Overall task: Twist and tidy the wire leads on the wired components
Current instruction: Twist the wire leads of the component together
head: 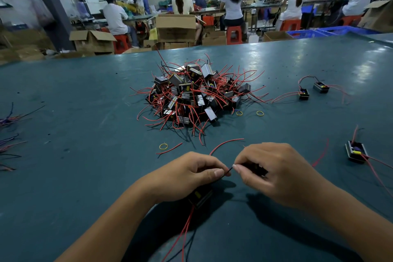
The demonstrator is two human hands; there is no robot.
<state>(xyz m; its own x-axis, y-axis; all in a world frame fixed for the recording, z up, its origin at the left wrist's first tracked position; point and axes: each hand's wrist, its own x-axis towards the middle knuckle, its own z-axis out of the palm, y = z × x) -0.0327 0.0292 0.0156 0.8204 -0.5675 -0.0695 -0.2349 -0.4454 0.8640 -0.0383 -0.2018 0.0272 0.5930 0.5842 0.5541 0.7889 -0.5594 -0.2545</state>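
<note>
A small black wired component [201,197] hangs under my left hand [187,176], with red and black leads trailing toward me. A thin black lead [228,170] stretches between my two hands. My left hand pinches one end of it, and my right hand [274,174] pinches the other end between thumb and forefinger. A red lead [225,142] arcs up from between the hands. Beyond them a heap of the same components [195,95], tangled in red leads, lies mid-table.
The green table [85,102] carries three separate components on the right [303,94] [321,87] [356,151]. Yellow rubber bands [163,146] [259,113] and a loose red wire [170,148] lie near the heap. Purple and black wires [8,134] lie at the left edge. Seated people work beyond the table.
</note>
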